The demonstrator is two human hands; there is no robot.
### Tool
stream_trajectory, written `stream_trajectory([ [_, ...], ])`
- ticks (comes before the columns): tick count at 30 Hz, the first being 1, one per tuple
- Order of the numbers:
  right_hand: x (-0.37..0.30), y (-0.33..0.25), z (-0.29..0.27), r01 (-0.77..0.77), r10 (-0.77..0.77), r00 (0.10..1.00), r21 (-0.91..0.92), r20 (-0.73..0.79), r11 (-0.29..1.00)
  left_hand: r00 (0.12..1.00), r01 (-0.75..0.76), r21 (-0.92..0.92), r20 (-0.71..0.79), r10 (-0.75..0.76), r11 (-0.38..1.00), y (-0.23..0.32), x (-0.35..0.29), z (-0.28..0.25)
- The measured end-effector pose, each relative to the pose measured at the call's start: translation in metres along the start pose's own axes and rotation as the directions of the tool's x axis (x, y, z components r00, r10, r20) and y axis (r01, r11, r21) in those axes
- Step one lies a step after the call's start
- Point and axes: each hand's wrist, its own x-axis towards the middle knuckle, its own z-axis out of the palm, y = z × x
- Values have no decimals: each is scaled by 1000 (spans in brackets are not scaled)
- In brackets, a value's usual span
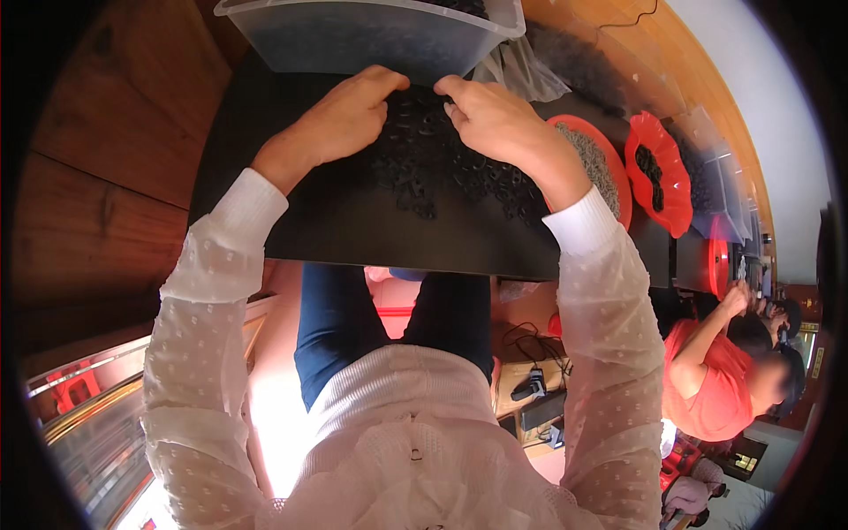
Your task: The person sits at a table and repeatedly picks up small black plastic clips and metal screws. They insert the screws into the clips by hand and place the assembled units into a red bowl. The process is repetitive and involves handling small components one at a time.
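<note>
The wooden table (115, 115) runs along the upper part of the view and carries a black mat (353, 230) directly in front of the person. At the mat's far edge stands a clear plastic bin (353, 35), its front wall just beyond both hands. To the right lie a red dish of grey parts (609, 155) and, farther right, a scalloped red dish of black parts (676, 181); a second person in a red shirt (715, 380) sits at the right edge.

A heap of small black parts (450, 163) lies on the mat — spread between and under the two hands, trailing toward the right wrist.

Left hand (340, 119): fingers curled downward, knuckles up, fingertips at the heap's upper left edge near the bin wall. Whether it grips a part cannot be told.

Right hand (495, 119): fingers bent over the heap's upper middle, thumb and forefinger drawn together — apparently pinching a part, though the part itself is too small to make out.
</note>
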Motion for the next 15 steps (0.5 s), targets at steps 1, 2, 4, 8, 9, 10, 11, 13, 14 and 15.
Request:
stream_trajectory([
  [1,2,1,3,6,-7,1000,-33,-21,999,999,-35,57,-30,37,998,-4,4,0],
  [2,4,1,5,11,-14,999,-67,-41,998,996,-68,114,-57,75,991,-9,6,2],
  [4,13,-3,11,7,-11,999,-78,-43,997,994,-57,214,-77,75,975,-7,9,3],
  [8,12,-3,15,36,-38,998,-44,-49,998,995,-104,129,1,104,986,-4,12,10],
  [9,7,-4,12,38,-39,999,-40,-27,998,993,-114,109,25,112,987,-1,10,12],
  [10,0,-6,8,40,-40,999,-36,-6,999,992,-123,89,48,119,988,2,6,13],
  [11,-8,-7,7,42,-42,999,-32,16,999,989,-132,68,70,127,989,5,2,14],
  [13,-21,-1,9,82,-84,991,-19,-107,996,982,-186,76,-3,187,980,7,-9,13],
  [14,-28,3,10,102,-103,980,-15,-169,995,975,-213,81,-40,217,974,8,-16,11],
  [15,-36,5,8,112,-114,977,-18,-183,994,978,-195,76,-62,200,978,12,-25,6],
])
